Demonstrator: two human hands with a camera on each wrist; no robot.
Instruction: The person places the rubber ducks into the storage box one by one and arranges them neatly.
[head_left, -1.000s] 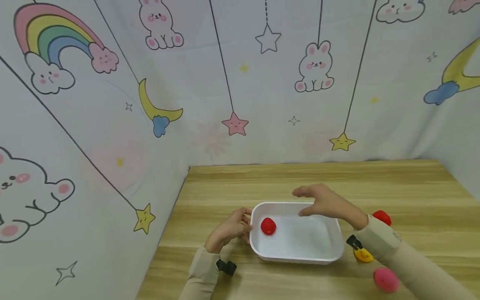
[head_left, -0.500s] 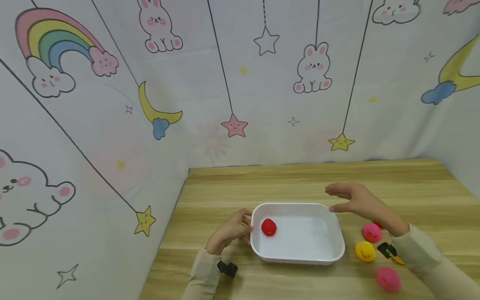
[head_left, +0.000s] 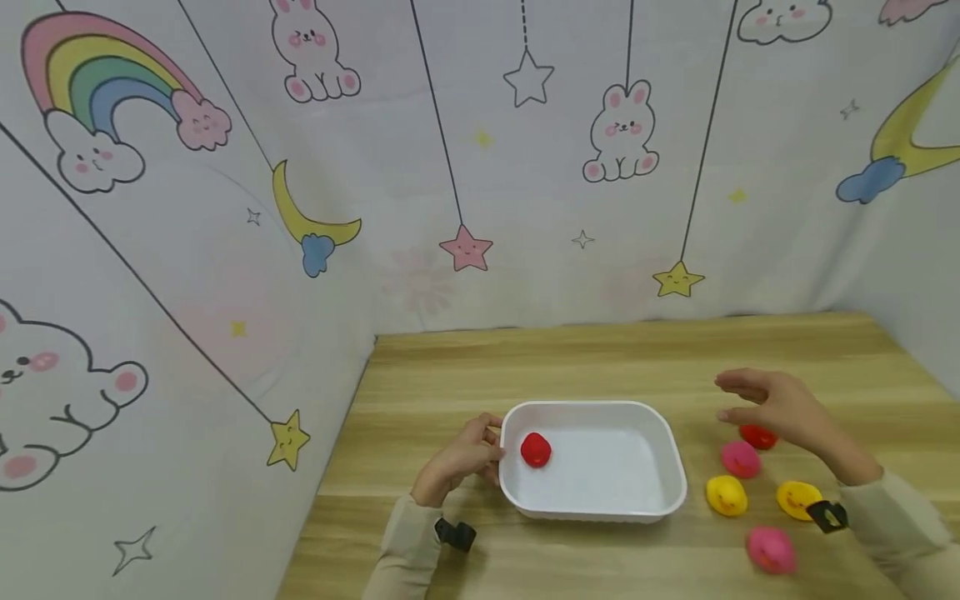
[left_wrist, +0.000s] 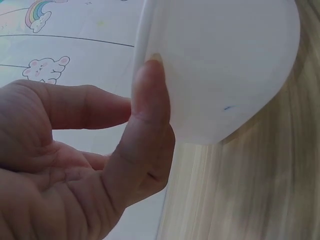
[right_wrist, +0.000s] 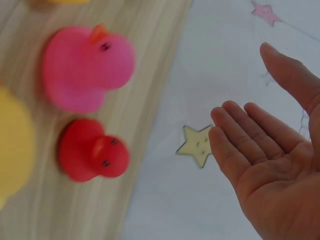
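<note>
A white rectangular tray [head_left: 600,512] sits on the wooden table with one red rubber duck [head_left: 536,450] inside, towards its left end. My left hand [head_left: 463,457] holds the tray's left rim; in the left wrist view its thumb meets the rim and its fingers [left_wrist: 150,95] lie along the outer wall. To the right of the tray, my right hand [head_left: 783,412] is raised with straight fingers and a spread thumb, nothing in it. It is nearest to another red rubber duck [head_left: 759,437], with a pink rubber duck [right_wrist: 82,70] close by in the right wrist view.
Right of the tray stand two yellow rubber ducks [head_left: 727,496] and a second pink duck [head_left: 771,550] nearer the front. A white cloth [head_left: 525,283] printed with cartoon rabbits and stars hangs behind and along both sides of the table [head_left: 450,367].
My right hand has moved right, from above the tray to over the ducks, uncovering several of them. The left hand stays at the tray's rim.
</note>
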